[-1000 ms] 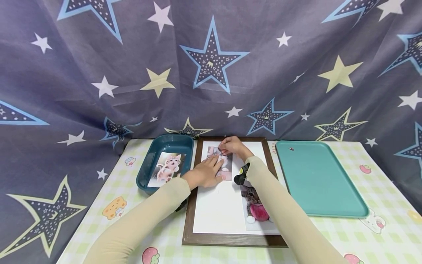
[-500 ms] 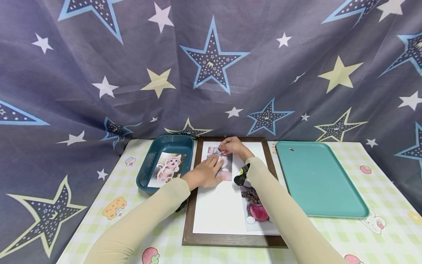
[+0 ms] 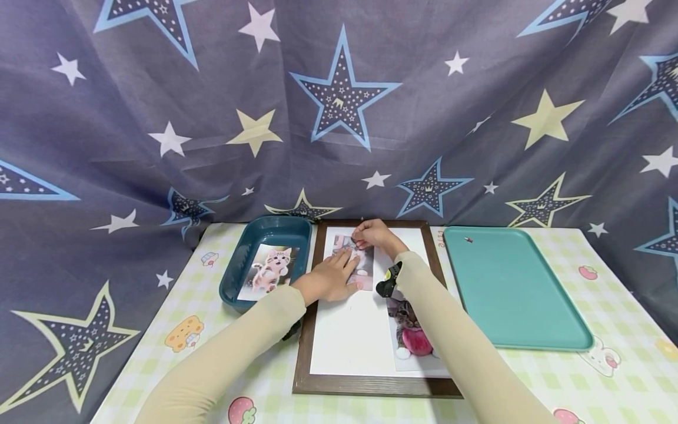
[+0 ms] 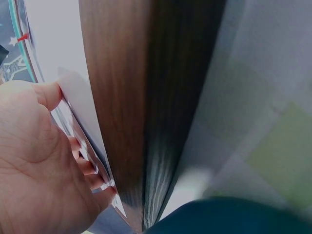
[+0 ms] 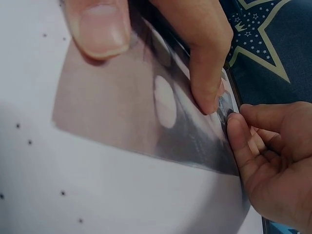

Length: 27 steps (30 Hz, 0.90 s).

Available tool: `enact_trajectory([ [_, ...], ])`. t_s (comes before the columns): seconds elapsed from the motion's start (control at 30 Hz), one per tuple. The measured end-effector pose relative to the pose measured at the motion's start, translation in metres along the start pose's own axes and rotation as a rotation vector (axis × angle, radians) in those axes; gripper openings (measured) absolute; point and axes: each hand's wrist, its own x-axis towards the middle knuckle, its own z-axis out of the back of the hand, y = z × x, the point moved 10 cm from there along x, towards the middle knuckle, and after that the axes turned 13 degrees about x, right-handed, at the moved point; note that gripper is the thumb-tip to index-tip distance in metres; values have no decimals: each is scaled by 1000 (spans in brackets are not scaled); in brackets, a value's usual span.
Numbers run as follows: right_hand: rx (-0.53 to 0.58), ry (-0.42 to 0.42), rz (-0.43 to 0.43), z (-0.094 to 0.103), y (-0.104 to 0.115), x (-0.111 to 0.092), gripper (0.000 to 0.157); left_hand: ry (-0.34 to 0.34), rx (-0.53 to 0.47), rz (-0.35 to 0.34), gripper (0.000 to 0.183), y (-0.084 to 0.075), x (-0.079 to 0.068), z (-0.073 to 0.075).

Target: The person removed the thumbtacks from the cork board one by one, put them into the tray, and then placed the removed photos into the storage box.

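My left hand (image 3: 329, 279) lies with spread fingers on a small kitten photo (image 3: 365, 281), pressing it to a white board (image 3: 346, 338) in a brown wooden frame (image 3: 371, 386). At the photo's upper edge, the thumb and index finger of my right hand (image 3: 373, 233) pinch together. Whatever sits between those fingertips is hidden. Up close in the right wrist view, the right hand (image 5: 273, 161) bends over the photo's far edge, and the left thumb (image 5: 102, 31) presses its surface. A larger photo (image 3: 415, 341) of a cat with a pink heart lies lower right on the board, partly under my right sleeve.
Left of the frame stands a dark teal bin (image 3: 229, 287) holding another kitten photo (image 3: 269, 272). A flat turquoise tray (image 3: 529, 294) lies on the right, with a small red pin (image 3: 468, 239) near its back corner. Small dark holes dot the board. A starry curtain (image 3: 339, 176) hangs behind.
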Motion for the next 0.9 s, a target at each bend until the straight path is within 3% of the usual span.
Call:
enact_trajectory([
  [0.9, 7, -3, 20, 0, 2, -2, 5, -8, -2, -3, 75, -2, -4, 5],
])
